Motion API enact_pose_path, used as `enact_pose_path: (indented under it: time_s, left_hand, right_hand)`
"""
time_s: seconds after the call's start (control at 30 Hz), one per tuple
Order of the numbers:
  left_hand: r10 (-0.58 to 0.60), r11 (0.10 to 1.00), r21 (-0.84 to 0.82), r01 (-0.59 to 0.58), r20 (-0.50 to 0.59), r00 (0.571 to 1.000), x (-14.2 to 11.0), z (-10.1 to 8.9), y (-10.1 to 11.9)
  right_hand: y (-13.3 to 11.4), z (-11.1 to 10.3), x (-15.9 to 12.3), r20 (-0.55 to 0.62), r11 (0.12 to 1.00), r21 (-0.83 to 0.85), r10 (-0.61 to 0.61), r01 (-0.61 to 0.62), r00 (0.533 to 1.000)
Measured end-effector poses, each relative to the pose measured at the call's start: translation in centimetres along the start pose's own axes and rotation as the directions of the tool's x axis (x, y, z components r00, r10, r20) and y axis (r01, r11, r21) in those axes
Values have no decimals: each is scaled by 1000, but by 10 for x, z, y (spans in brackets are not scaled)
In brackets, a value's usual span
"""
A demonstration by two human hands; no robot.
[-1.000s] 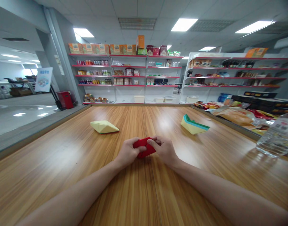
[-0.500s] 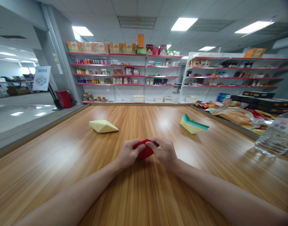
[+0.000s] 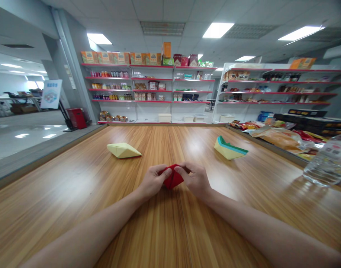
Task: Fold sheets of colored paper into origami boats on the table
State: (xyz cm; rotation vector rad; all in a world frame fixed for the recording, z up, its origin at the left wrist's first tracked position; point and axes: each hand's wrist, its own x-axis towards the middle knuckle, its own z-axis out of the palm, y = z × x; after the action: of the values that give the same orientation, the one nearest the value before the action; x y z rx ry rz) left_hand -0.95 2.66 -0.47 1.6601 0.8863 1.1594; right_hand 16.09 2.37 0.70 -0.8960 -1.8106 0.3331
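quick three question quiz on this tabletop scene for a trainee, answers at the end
1. True or false: the left hand and the right hand both hold the red folded piece.
2. Which thing is by the right edge of the table? A) mug B) clear bottle C) scissors
3. Fill in the blank: the green, blue and yellow piece lies to the ____ of the pale yellow piece.

Key: 1 true; 2 B; 3 right

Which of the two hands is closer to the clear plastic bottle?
Right. The right hand grips the right side of the red folded paper, toward the bottle; the left hand grips the paper's left side, farther from the bottle.
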Motion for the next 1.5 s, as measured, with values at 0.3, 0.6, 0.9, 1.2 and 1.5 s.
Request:
enact_pose_path:
  time_s: [0.3, 0.6, 0.9, 1.2, 1.5]
  left_hand:
    - [-10, 999, -46, 11, 3, 1000, -1, 1, 5]
    - [68, 997, 36, -67, -27, 997, -2, 0, 8]
    - [128, 987, 111, -114, -127, 984, -3, 3, 10]
    - [-61, 948, -317, -26, -262, 963, 4, -5, 3]
    - [-301, 649, -758, -66, -335, 893, 17, -28, 0]
  right_hand:
    - [-1, -1, 1, -22, 997, 50, 54, -53, 998]
    - [-2, -3, 2, -19, 993, 115, 23, -21, 1000]
    - [-4, -2, 2, -30, 991, 98, -84, 87, 996]
    - [3, 0, 3, -7, 993, 116, 18, -17, 1000]
    - [11, 1, 0, 79, 983, 166, 71, -83, 994]
